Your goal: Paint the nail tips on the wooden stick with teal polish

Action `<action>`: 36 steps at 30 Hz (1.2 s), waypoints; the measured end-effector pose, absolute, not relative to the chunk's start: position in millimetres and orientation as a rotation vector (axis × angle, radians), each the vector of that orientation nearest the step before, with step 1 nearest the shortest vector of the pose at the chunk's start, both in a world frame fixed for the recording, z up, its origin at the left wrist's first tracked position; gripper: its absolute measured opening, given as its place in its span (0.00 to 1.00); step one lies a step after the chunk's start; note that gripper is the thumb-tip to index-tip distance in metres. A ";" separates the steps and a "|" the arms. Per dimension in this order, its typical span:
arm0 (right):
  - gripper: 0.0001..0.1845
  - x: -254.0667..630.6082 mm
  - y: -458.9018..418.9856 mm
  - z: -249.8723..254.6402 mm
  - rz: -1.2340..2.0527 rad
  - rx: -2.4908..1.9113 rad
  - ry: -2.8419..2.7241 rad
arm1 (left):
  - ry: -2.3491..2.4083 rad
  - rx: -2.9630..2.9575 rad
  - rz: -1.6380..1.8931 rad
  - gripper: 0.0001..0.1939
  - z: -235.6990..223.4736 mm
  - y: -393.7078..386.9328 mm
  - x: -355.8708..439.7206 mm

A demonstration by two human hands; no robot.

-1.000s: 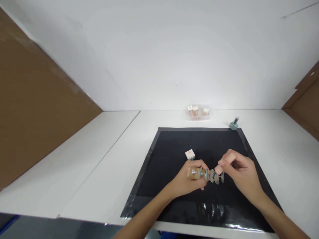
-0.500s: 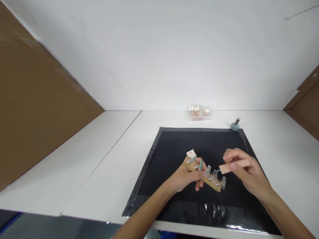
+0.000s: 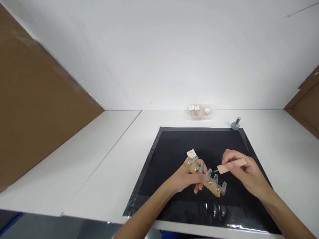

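My left hand [image 3: 188,177] is closed around a tan nail display strip [image 3: 214,190], which slants down to the right above a black mat. Several false nail tips stand out from silver balls on the strip. One nail tip [image 3: 202,166] is teal; a frosted clear nail tip [image 3: 223,188] is at the right end. Between thumb and fingers, my right hand [image 3: 245,171] grips a nail polish brush [image 3: 231,166] by its peach, block-shaped handle. Its thin teal end touches or nearly touches a partly greenish nail tip [image 3: 208,174] near the strip's middle.
A white square block [image 3: 191,153] with a red mark sits just behind the strip. Farther back, a clear tray [image 3: 199,118] holds white-topped, peach-stemmed pieces. A teal bottle [image 3: 235,126] with a silver cap stands by the far right corner of the black mat [image 3: 174,139].
My right hand has shifted slightly left, bringing the brush from beside a clear nail tip to the one nearer my left thumb. The left hand and strip have barely moved.
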State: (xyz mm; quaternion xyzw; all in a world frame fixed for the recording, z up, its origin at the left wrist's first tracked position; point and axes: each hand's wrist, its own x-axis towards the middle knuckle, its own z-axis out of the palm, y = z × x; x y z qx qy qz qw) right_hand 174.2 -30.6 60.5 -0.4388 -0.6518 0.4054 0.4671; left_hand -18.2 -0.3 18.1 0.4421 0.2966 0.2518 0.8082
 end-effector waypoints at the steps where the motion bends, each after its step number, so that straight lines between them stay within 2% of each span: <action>1: 0.15 174.2 -30.8 60.8 1.003 -1.038 -1.616 | 0.633 0.951 0.536 0.23 18.3 -0.3 -18.2; 7: 0.14 172.8 -32.3 61.4 0.886 -1.097 -1.684 | 0.651 0.990 0.518 0.22 20.4 -0.3 -18.7; 13: 0.13 172.1 -32.5 63.0 0.897 -1.015 -1.737 | 0.709 1.035 0.487 0.12 23.7 -0.4 -17.9; 18: 0.12 173.4 -32.6 61.1 0.792 -1.069 -1.682 | 0.717 0.998 0.494 0.09 24.5 -0.4 -16.7; 36: 0.14 172.6 -29.6 59.6 0.763 -1.125 -1.646 | 0.764 1.150 0.468 0.08 23.2 -2.5 -13.0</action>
